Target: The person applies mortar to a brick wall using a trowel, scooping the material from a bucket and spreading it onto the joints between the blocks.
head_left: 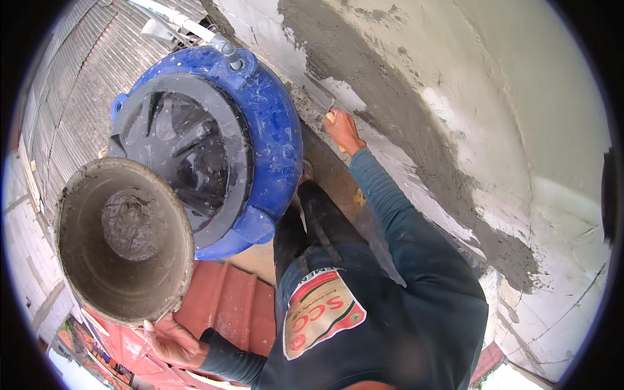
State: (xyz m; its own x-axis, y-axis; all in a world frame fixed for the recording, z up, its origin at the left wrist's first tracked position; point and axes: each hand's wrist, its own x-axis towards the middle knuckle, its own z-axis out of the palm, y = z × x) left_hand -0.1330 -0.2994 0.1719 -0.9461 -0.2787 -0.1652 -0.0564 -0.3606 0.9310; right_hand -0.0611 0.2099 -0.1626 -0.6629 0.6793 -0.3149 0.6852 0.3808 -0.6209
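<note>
My right hand [344, 132] is closed around the wooden handle of a trowel [320, 86]. Its thin metal blade points up and left, against or very close to the wall [455, 107]; I cannot tell if they touch. A band of wet grey mortar [396, 97] runs diagonally along that wall. At the lower left, my left hand [172, 343] grips the near rim of a mortar-caked bucket [88, 260], thumb at the edge and fingers partly hidden. The bucket is tilted towards me, with a mound of wet mortar [133, 224] at its bottom.
A large blue water tank [276, 130] with a black lid [224, 140] stands between the bucket and the wall. A white pipe [195, 29] joins its top. Red roofing [227, 302] lies below the bucket, and corrugated grey roofing [84, 65] spreads at the far left.
</note>
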